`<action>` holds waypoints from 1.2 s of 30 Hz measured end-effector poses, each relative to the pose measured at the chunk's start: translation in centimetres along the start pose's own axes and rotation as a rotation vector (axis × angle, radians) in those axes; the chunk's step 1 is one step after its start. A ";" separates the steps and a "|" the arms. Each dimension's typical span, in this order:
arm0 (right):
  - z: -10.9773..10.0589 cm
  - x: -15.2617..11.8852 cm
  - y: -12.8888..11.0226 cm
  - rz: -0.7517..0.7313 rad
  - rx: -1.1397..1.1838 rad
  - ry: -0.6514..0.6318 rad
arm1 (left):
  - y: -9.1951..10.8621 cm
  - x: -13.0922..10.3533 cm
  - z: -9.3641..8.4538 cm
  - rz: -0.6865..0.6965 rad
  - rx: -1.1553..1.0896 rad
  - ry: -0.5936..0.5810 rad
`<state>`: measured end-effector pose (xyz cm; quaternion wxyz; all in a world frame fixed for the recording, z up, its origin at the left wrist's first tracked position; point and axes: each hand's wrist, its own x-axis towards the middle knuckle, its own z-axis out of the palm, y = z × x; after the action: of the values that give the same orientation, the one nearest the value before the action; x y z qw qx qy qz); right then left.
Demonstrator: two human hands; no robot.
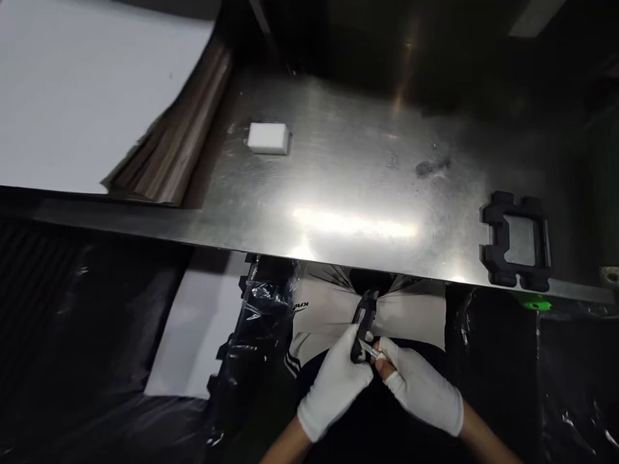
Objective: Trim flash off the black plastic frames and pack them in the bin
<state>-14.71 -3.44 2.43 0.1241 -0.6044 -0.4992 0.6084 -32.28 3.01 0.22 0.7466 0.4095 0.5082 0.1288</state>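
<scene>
While left hand [333, 381] grips black part [363, 322], right hand [420, 388] touching

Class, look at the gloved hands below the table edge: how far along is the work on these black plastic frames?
Done, apparently: one black plastic frame lies on the steel table at the right edge. In hand: the left hand holds a second black frame while the right hand works a small metal blade against it. Left: the black bag seems to hold more parts; the count is unclear.

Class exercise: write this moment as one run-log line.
left hand: holds black plastic part | right hand: small metal blade against part | steel table: second black part, white block
</scene>
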 end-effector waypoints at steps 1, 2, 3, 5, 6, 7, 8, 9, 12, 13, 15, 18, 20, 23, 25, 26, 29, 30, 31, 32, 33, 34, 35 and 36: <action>0.9 0.4 0.2 0.022 -0.040 0.038 | 0.0 0.0 0.0 0.009 0.017 -0.020; 1.5 0.8 0.2 0.051 -0.078 0.061 | 0.1 0.0 0.0 0.020 0.039 -0.033; 1.8 1.0 0.2 0.078 -0.111 0.070 | 0.1 -0.1 -0.1 0.028 0.060 -0.037; 2.1 1.1 0.0 0.120 -0.149 0.066 | 0.0 -0.2 -0.2 0.021 0.085 -0.030; 2.2 1.1 -0.1 0.137 -0.152 0.063 | 0.0 -0.3 -0.2 0.013 0.090 -0.025; 2.2 1.1 -0.3 0.150 -0.149 0.061 | 0.0 -0.4 -0.2 0.003 0.093 -0.019; 2.3 1.0 -0.5 0.160 -0.145 0.062 | 0.0 -0.4 -0.2 -0.005 0.093 -0.010; 2.4 1.0 -0.7 0.171 -0.143 0.064 | 0.0 -0.5 -0.2 -0.010 0.093 0.000; 2.7 0.9 -0.8 0.199 -0.157 0.088 | -0.2 -0.6 0.1 -0.011 0.096 0.036; 2.9 0.9 -0.8 0.207 -0.169 0.099 | -0.4 -0.6 0.2 -0.014 0.099 0.050; 3.2 0.9 -0.6 0.219 -0.182 0.116 | -0.7 -0.6 0.3 -0.020 0.108 0.073; 3.5 0.7 -0.5 0.233 -0.179 0.126 | -1.1 -0.6 0.5 -0.011 0.122 0.077; 3.5 0.6 -0.6 0.249 -0.172 0.128 | -1.2 -0.6 0.5 0.001 0.132 0.076; 3.4 0.5 -1.0 0.276 -0.167 0.111 | -1.1 -0.7 0.5 -0.001 0.156 0.080; 3.3 0.5 -1.3 0.289 -0.187 0.105 | -1.0 -0.7 0.6 -0.009 0.168 0.082; 3.3 0.5 -1.4 0.294 -0.195 0.104 | -0.9 -0.7 0.6 -0.014 0.170 0.082; 3.4 0.5 -1.5 0.301 -0.172 0.103 | -0.7 -0.9 0.8 -0.036 0.163 0.076; 3.5 0.4 -1.5 0.303 -0.152 0.103 | -0.6 -1.0 0.9 -0.047 0.158 0.075; 3.5 0.3 -1.5 0.309 -0.138 0.106 | -0.5 -1.1 1.0 -0.058 0.155 0.076; 3.5 0.3 -1.6 0.314 -0.128 0.108 | -0.4 -1.1 1.0 -0.069 0.154 0.081; 3.6 0.2 -1.6 0.317 -0.118 0.107 | -0.4 -1.2 1.1 -0.077 0.155 0.088; 3.6 0.1 -1.7 0.319 -0.112 0.103 | -0.4 -1.3 1.1 -0.081 0.158 0.095; 3.6 0.1 -1.7 0.322 -0.110 0.097 | -0.3 -1.3 1.1 -0.082 0.162 0.101; 3.7 0.0 -1.7 0.323 -0.112 0.092 | -0.3 -1.4 1.1 -0.080 0.167 0.104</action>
<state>-18.61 -4.32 2.87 0.0133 -0.7100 -0.4226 0.5632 -32.00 1.40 1.04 0.6872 0.4423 0.5711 0.0771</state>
